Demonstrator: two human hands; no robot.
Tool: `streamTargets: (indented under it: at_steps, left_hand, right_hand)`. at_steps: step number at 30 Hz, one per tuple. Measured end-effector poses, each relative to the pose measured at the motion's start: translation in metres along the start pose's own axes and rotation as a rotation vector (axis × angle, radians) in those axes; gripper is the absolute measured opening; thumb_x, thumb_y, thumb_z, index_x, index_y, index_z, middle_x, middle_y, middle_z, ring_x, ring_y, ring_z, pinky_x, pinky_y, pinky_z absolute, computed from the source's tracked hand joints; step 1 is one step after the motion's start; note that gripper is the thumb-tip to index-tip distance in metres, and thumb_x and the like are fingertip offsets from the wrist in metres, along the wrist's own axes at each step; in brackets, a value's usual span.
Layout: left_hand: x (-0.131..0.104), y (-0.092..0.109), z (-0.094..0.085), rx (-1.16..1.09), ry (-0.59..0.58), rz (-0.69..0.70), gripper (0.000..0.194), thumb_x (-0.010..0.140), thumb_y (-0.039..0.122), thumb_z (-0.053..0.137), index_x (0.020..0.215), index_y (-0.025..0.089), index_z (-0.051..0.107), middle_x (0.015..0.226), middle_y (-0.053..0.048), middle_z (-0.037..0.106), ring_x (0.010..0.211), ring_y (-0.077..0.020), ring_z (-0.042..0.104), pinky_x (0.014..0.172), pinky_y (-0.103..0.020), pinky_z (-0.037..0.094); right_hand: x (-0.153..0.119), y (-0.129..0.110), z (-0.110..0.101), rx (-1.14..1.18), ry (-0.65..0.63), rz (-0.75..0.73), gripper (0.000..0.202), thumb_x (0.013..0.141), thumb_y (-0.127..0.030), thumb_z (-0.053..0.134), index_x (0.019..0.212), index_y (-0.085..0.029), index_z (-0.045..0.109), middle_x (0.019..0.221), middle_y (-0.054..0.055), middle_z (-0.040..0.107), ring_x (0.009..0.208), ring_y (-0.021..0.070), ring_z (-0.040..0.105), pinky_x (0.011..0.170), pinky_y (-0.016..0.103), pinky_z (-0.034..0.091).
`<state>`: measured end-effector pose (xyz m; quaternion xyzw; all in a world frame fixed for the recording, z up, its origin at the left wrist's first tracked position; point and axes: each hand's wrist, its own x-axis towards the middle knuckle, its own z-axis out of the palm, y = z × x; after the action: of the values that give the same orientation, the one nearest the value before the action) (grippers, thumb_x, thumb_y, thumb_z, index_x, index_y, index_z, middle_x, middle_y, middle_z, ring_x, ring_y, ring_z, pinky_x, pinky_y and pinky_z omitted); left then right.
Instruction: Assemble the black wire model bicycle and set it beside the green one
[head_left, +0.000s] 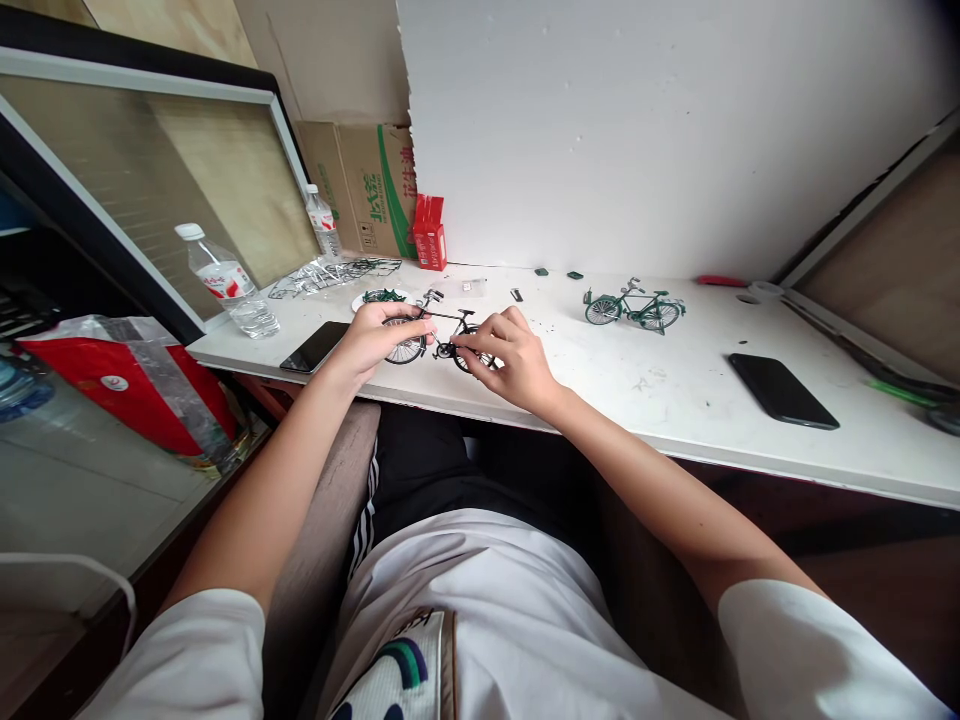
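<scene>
A small black model bicycle (442, 318) stands upright near the front edge of the white table. My left hand (376, 343) grips its front part by the front wheel, thumb and fingers closed around the frame. At the pedals and rear wheel, my right hand (514, 360) has its fingertips pinched together against the bicycle; any small part between them is too small to make out. Behind my left hand lies a white dish (358, 304) with dark green pieces. A finished-looking green model bicycle (634, 306) stands further right.
Black phones lie at left (315, 347) and right (782, 390). Two plastic bottles (231, 290) (324, 225), part frames (337, 274), a red box (430, 235) and a cardboard box (360, 190) are at the back left. A red tool (724, 281) lies back right.
</scene>
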<state>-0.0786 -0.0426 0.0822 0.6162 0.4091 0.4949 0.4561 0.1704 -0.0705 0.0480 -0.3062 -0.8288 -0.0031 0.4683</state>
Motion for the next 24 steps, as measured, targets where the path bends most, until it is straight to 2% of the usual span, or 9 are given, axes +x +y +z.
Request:
streamTargets:
  at_steps: [4, 9, 12, 18, 21, 24]
  left_hand:
    - [0.001, -0.002, 0.001, 0.017, 0.015, 0.016, 0.042, 0.067, 0.05, 0.101, 0.088, 0.018, 0.085, 0.088, -0.01, 0.082, 0.088, -0.0273, 0.078, 0.091, -0.039, 0.061]
    - [0.004, -0.007, 0.001, -0.014, 0.137, 0.013, 0.049, 0.058, 0.048, 0.106, 0.091, 0.018, 0.085, 0.096, -0.01, 0.084, 0.096, -0.0287, 0.078, 0.095, -0.039, 0.059]
    - [0.005, -0.01, 0.003, -0.019, 0.164, 0.001, 0.053, 0.054, 0.047, 0.107, 0.092, 0.018, 0.085, 0.097, -0.009, 0.084, 0.097, -0.0281, 0.077, 0.096, -0.039, 0.058]
    - [0.003, -0.015, 0.016, 0.021, 0.155, 0.017, 0.048, 0.058, 0.044, 0.105, 0.093, 0.018, 0.085, 0.101, -0.009, 0.083, 0.102, -0.028, 0.075, 0.098, -0.039, 0.056]
    - [0.0, -0.014, 0.025, 0.053, 0.127, 0.025, 0.047, 0.059, 0.045, 0.104, 0.093, 0.018, 0.084, 0.104, -0.009, 0.083, 0.102, -0.0275, 0.074, 0.098, -0.038, 0.055]
    - [-0.003, -0.012, 0.03, 0.063, 0.096, 0.025, 0.044, 0.061, 0.046, 0.103, 0.091, 0.019, 0.085, 0.103, -0.009, 0.083, 0.104, -0.0285, 0.073, 0.099, -0.039, 0.055]
  right_hand:
    - [0.0, 0.001, 0.0, -0.076, -0.02, -0.088, 0.028, 0.112, -0.036, 0.059, 0.12, -0.026, 0.084, 0.095, 0.011, 0.069, 0.101, 0.0288, 0.058, 0.083, 0.043, 0.052]
    - [0.0, 0.008, 0.001, -0.107, -0.068, -0.102, 0.022, 0.11, -0.033, 0.063, 0.115, -0.026, 0.083, 0.097, 0.011, 0.069, 0.1, 0.0292, 0.056, 0.087, 0.046, 0.05]
    - [-0.001, 0.01, 0.004, -0.133, -0.103, -0.117, 0.02, 0.11, -0.033, 0.064, 0.111, -0.025, 0.082, 0.098, 0.011, 0.069, 0.101, 0.0292, 0.055, 0.087, 0.045, 0.047]
    - [-0.004, 0.005, 0.008, -0.245, -0.199, -0.232, 0.023, 0.113, -0.032, 0.059, 0.109, -0.025, 0.08, 0.099, 0.011, 0.07, 0.103, 0.0289, 0.054, 0.086, 0.044, 0.043]
    - [-0.004, 0.003, 0.006, -0.253, -0.181, -0.261, 0.021, 0.112, -0.034, 0.061, 0.11, -0.024, 0.079, 0.101, 0.011, 0.07, 0.102, 0.0286, 0.053, 0.085, 0.043, 0.041]
    - [-0.003, 0.002, 0.002, -0.234, -0.127, -0.22, 0.019, 0.111, -0.036, 0.063, 0.111, -0.025, 0.079, 0.103, 0.011, 0.071, 0.103, 0.0291, 0.054, 0.085, 0.044, 0.04]
